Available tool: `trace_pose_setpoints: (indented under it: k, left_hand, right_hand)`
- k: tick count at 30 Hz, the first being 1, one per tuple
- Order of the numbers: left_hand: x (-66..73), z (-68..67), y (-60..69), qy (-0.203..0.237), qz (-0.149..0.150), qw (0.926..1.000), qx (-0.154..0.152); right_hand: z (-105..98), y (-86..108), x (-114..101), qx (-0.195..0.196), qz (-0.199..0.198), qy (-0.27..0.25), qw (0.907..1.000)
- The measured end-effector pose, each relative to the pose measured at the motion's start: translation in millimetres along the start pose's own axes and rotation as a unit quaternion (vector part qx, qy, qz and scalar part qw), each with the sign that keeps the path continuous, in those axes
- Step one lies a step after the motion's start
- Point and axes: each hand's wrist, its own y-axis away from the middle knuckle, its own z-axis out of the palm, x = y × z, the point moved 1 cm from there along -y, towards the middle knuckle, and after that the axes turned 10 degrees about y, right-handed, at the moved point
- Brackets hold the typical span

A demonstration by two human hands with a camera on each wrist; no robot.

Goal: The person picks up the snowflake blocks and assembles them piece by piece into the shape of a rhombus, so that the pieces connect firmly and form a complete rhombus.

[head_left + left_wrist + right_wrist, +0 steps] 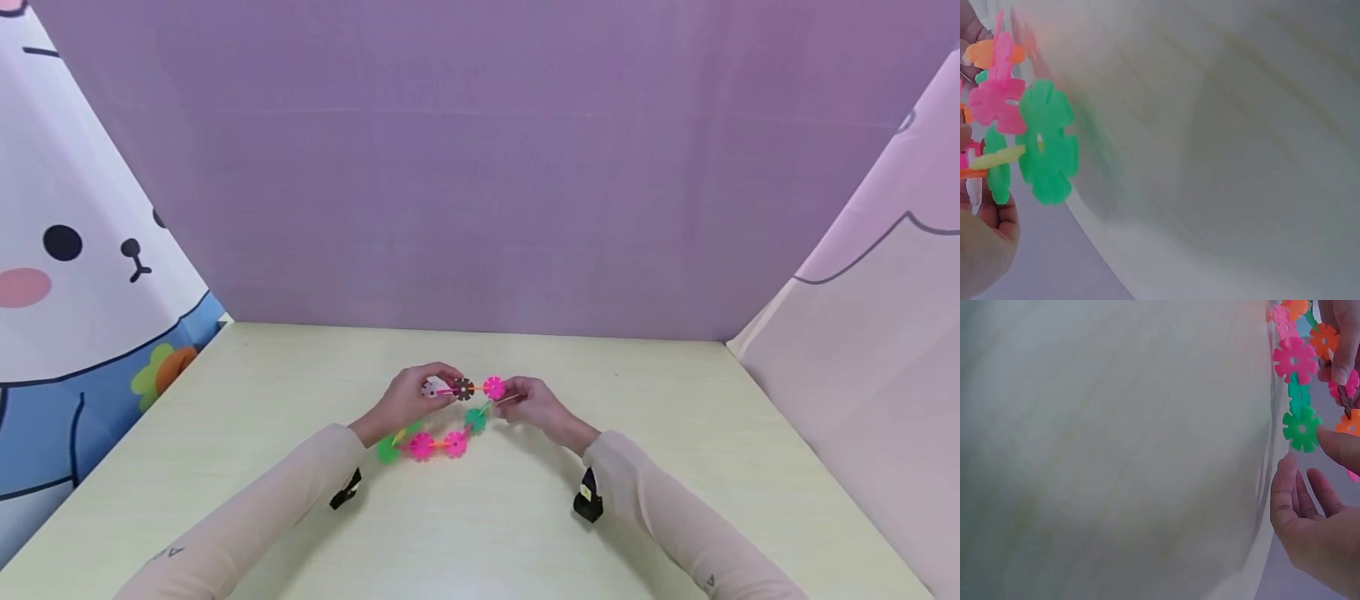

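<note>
Both hands hold a chain of flower-shaped plastic discs [453, 444] above the table, its colours pink, green, orange, brown and white. Near a white disc and beside a dark brown disc [462, 389], the left hand [412, 395] pinches one end. The right hand [542, 408] has its fingertips at the other side, by a pink disc [493, 387], with a thin pale edge between them. In the right wrist view its thumb lies close to a green disc [1302, 429]; the exact contact is partly hidden. The chain's lower part hangs in a curve between the hands.
The pale wooden table [480, 533] stretches under both forearms. A purple panel [480, 167] stands along its back edge, with cartoon-printed cloth [82, 317] at the left. Dark wrist devices [588, 497] sit below the sleeves.
</note>
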Motion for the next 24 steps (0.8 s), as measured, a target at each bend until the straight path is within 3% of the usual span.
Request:
trace_pose_setpoints:
  k: [14, 24]
  left_hand:
    - [-1.7, -0.6, -0.5, 0.001, 0.0, 1.0, 0.005]
    - [-2.0, -0.7, -0.7, 0.002, 0.003, 1.0, 0.007]
  right_hand:
    - [9.5, -1.3, -1.6, -0.034, -0.005, 0.021, 0.9992]
    - [13.5, -0.9, -1.8, -0.001, 0.003, 0.002, 1.0]
